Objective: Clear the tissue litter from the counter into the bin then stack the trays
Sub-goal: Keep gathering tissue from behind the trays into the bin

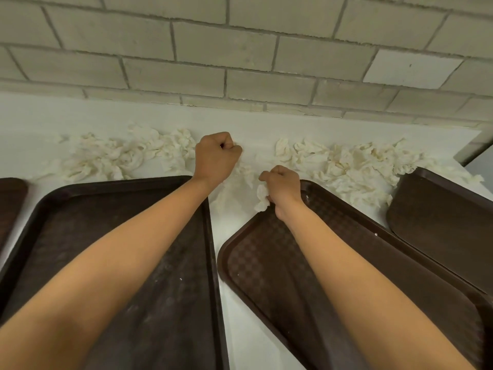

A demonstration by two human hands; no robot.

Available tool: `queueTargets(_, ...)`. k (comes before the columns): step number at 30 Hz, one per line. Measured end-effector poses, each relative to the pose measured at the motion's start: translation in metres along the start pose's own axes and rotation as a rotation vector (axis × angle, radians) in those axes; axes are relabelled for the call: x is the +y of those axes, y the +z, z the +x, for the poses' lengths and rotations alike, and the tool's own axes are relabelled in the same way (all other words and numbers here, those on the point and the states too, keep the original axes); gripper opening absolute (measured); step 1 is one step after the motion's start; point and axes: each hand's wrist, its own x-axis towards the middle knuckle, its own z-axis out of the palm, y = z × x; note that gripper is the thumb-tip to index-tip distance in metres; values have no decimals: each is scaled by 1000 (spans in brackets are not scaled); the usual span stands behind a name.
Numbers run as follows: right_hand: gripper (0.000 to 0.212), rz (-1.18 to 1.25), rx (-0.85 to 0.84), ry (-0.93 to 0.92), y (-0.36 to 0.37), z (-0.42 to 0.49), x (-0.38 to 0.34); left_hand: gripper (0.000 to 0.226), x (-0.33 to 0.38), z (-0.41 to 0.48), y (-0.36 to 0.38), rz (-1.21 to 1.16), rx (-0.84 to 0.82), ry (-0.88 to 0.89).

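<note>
Both hands are out over the back of the counter (pixel 256 129), in the gap between two trays. I see the left hand (pixel 217 156) knuckles up, fingers curled into a tight fist at the edge of the left heap of tissue litter (pixel 120 156); I cannot tell whether anything is inside it. The right hand (pixel 282 186) grips a wad of tissue (pixel 262 197) that hangs out below its fingers, just over the far corner of the middle tray (pixel 266 263). Loose scraps (pixel 234 188) lie on the counter between the hands, and a larger right heap (pixel 346 169) runs along the brick wall (pixel 240 62) and presses against the right tray (pixel 440 214). The left tray (pixel 106 236) lies under the left forearm, and a sliver of a fourth tray (pixel 10 204) shows at far left. I see no bin, so every handful has some way to travel. My worry is that the dangling wad sheds pieces on the way, since only part of it is in the grip. Forearms crossing the trays could also nudge them, and white specks (pixel 181 278) on them would get trapped once they are stacked.
</note>
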Motion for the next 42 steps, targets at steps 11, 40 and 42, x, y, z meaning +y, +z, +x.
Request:
queueTargets(11,36,-17,-85,-76,-10,-34,5,43,29,-49,-18,-114,104,-106)
queueTargets(40,43,18,-5,-228,-115,-227,46,43,122,-270,-24,-133,36,-42)
queueTargets(42,43,21,19,-220,-127,-243,57,43,127,-290,-20,-130,8,-56)
